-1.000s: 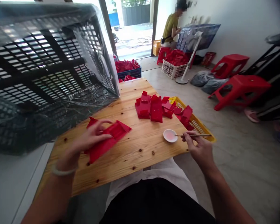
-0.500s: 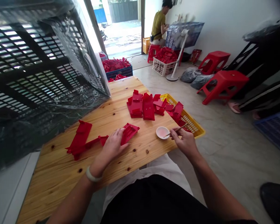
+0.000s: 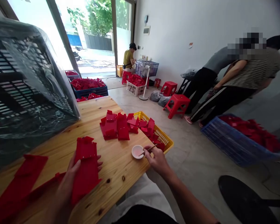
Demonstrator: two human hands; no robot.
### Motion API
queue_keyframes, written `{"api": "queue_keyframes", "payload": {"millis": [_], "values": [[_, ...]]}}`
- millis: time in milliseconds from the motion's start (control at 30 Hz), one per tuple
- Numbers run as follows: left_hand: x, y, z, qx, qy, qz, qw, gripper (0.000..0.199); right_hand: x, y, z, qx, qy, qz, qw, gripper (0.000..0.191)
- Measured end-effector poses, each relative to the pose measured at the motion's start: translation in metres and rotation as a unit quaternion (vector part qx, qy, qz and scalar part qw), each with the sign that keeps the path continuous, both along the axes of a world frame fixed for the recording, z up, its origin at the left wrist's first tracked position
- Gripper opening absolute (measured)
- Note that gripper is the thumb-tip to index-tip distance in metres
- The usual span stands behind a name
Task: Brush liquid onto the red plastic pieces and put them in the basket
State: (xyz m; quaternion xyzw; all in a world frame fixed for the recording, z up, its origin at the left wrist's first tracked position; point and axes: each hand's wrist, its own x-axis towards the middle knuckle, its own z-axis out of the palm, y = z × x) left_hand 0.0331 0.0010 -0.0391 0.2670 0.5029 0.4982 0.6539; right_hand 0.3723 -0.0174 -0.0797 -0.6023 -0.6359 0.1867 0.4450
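My left hand [image 3: 71, 174] is closed around a long red plastic part [image 3: 86, 168], lifted and tilted above the wooden table [image 3: 114, 168]. Its thumb lies on one edge and the fingertips show at the other. Between the fingers of my right hand [image 3: 157, 158] is a thin brush [image 3: 149, 149], its tip down in a small white dish [image 3: 137, 151] of pale pink liquid near the table's right edge. More red plastic parts [image 3: 25, 174] lie at the left of the table. A pile of red parts [image 3: 114, 126] sits farther back.
A yellow basket [image 3: 169, 143] of red parts adjoins the table's right side. A plastic-wrapped crate [image 3: 30, 81] stands at the left. Blue crates [image 3: 214, 143] of red parts, red stools [image 3: 178, 102] and a fan [image 3: 146, 87] occupy the floor. Three other people are farther off.
My left hand has picked up a red part from the table and raised it. My right hand keeps the brush at the dish. The view has swung up and to the right.
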Motion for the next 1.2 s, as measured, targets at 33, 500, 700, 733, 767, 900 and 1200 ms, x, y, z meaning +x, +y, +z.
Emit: {"api": "queue_keyframes", "payload": {"millis": [33, 500, 700, 733, 767, 900, 1200], "values": [[0.003, -0.002, 0.002, 0.001, -0.025, -0.001, 1.0, 0.097, 0.0, 0.0, 0.001, 0.002, 0.009, -0.001, 1.0, 0.017], [0.051, -0.046, 0.027, -0.044, -0.227, -0.104, 0.967, 0.06, -0.04, -0.023, 0.076, 0.063, 0.332, 0.062, 0.939, 0.015], [0.06, -0.06, 0.031, -0.066, -0.255, -0.11, 0.958, 0.087, -0.069, -0.037, 0.089, 0.05, 0.32, 0.127, 0.938, 0.012], [0.06, -0.062, 0.031, -0.069, -0.255, -0.102, 0.959, 0.087, -0.072, -0.038, 0.088, 0.051, 0.311, 0.136, 0.939, 0.012], [0.06, -0.063, 0.031, -0.069, -0.253, -0.094, 0.96, 0.086, -0.075, -0.038, 0.086, 0.053, 0.301, 0.14, 0.942, 0.012], [0.061, -0.066, 0.034, -0.064, -0.238, -0.078, 0.966, 0.088, -0.084, -0.034, 0.082, 0.063, 0.272, 0.148, 0.949, 0.01], [0.066, -0.067, 0.036, -0.063, -0.22, -0.068, 0.971, 0.083, -0.088, -0.03, 0.084, 0.064, 0.243, 0.156, 0.955, 0.011]]}}
